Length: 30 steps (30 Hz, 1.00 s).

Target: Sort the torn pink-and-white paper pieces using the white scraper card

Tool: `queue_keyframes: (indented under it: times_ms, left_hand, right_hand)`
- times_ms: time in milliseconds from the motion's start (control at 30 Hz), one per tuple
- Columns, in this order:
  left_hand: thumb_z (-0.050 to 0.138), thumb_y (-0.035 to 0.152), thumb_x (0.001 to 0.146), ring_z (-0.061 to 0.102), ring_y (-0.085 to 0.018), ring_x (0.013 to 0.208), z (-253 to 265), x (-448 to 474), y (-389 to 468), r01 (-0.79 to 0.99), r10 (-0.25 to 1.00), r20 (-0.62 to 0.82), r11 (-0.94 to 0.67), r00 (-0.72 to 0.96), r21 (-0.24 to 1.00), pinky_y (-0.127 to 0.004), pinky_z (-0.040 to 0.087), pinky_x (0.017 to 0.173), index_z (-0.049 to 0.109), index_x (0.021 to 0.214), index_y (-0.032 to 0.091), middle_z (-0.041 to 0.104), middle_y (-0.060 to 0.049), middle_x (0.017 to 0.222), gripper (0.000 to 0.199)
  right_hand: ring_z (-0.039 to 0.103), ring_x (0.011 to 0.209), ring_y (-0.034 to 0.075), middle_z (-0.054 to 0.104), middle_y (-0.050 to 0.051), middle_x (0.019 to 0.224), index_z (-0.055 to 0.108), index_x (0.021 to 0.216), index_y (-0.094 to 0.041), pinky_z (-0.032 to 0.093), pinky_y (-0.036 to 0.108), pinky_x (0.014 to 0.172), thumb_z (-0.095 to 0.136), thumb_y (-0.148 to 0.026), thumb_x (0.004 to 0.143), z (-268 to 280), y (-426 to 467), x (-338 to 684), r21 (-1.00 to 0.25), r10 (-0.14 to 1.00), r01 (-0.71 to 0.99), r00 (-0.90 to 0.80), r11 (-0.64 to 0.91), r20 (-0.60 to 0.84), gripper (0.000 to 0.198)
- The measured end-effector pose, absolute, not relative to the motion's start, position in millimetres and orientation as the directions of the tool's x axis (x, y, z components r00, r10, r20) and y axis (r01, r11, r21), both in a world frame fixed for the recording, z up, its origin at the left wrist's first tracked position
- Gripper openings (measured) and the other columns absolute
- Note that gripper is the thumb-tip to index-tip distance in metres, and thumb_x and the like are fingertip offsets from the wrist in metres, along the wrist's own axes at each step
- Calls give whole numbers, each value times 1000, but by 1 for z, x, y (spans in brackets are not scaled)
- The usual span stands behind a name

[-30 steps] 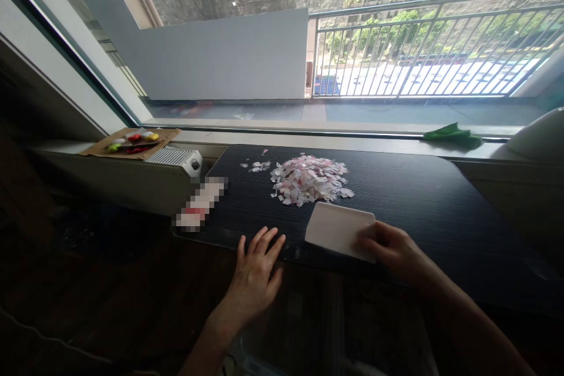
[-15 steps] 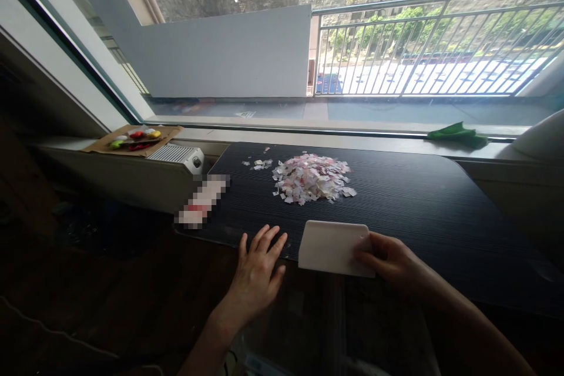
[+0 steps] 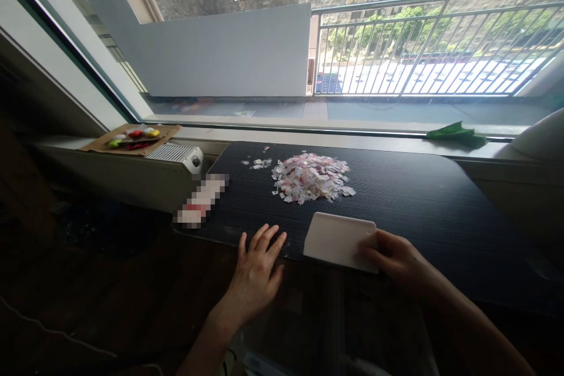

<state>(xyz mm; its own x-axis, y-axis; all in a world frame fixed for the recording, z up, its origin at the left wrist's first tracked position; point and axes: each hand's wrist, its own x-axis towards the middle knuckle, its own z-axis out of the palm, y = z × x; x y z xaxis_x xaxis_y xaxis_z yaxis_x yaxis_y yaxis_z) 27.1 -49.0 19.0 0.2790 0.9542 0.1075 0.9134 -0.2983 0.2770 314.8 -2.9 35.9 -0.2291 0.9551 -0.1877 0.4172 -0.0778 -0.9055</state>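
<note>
My right hand (image 3: pixel 390 252) grips the right end of a flat white plastic scraper (image 3: pixel 332 239), thumb on the near face. The scraper is over the near edge of the black tabletop (image 3: pixel 409 205). My left hand (image 3: pixel 257 264) rests with its fingers spread at the table's front edge, left of the scraper, holding nothing. Beyond both hands, a heap of small pinkish-white paper scraps (image 3: pixel 311 177) lies on the table. A few loose paper scraps (image 3: pixel 261 163) are scattered to the left of the heap.
A pixelated strip (image 3: pixel 202 202) lies on the table's left end. On the windowsill are a brown cardboard piece (image 3: pixel 94 142) with colourful items and a green cloth-like thing (image 3: pixel 456 134). A white slotted device (image 3: pixel 176 155) stands left of the table.
My right hand has moved the scraper slightly right and away from me, and it is tilted a little more. My left hand and the heap are almost unchanged.
</note>
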Motion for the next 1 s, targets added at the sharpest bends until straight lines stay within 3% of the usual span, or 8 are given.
queue_keyframes:
  times_ms: [200,300,400,500,667,833,933,1000]
  left_hand:
    - [45,15,84,34,-29,136,16,26,-49,913,952,115,-305,283,272,-64,22,110,42,139,25,44,-9,145,56]
    - [43,13,84,35,-29,136,15,26,-48,913,951,123,-307,284,267,-65,25,109,44,137,25,45,-10,144,55]
    - [42,10,83,37,-29,135,12,24,-47,914,948,131,-315,290,258,-65,28,107,47,135,26,46,-10,143,55]
    - [41,9,83,39,-29,134,7,22,-45,916,944,156,-322,291,240,-65,30,106,47,135,28,48,-9,142,56]
    - [43,10,82,44,-31,131,-4,20,-43,917,932,205,-339,298,210,-66,37,100,50,133,29,52,-11,137,54]
    - [45,16,85,47,-32,128,-9,19,-40,923,926,268,-325,267,204,-68,37,98,61,121,29,60,-9,127,41]
    - [48,19,84,52,-31,122,-8,20,-27,916,894,367,-346,257,204,-69,35,99,67,107,30,66,-7,115,32]
    - [48,20,85,55,-30,119,-6,22,-12,909,856,464,-357,226,216,-68,35,99,68,103,29,68,-7,109,28]
  right_hand:
    - [62,65,19,68,2,68,66,73,-20,48,28,58,62,-40,73,44,-15,308,-903,961,426,-227,-50,-160,20]
    - [66,75,23,72,5,79,66,81,-21,50,32,68,58,-44,76,44,-9,308,-897,999,440,25,-44,-36,25]
    - [68,82,27,74,8,89,67,97,-22,50,37,74,55,-48,80,41,8,312,-835,968,548,234,-51,94,33]
    - [69,82,28,74,9,93,66,104,-22,50,37,72,51,-46,83,37,23,312,-769,963,639,206,3,175,35]
    - [70,89,27,74,10,101,66,97,-23,51,34,73,47,-40,88,30,19,310,-736,970,663,57,141,237,27]
    - [70,88,26,74,9,99,67,99,-22,53,33,72,46,-41,88,22,10,319,-727,944,666,102,169,313,30]
    - [72,86,24,76,5,94,69,93,-25,54,30,70,49,-42,87,18,8,321,-754,948,626,73,198,310,27]
    - [72,83,23,77,3,90,69,91,-26,54,29,69,50,-44,86,17,9,321,-787,939,591,141,174,313,26]
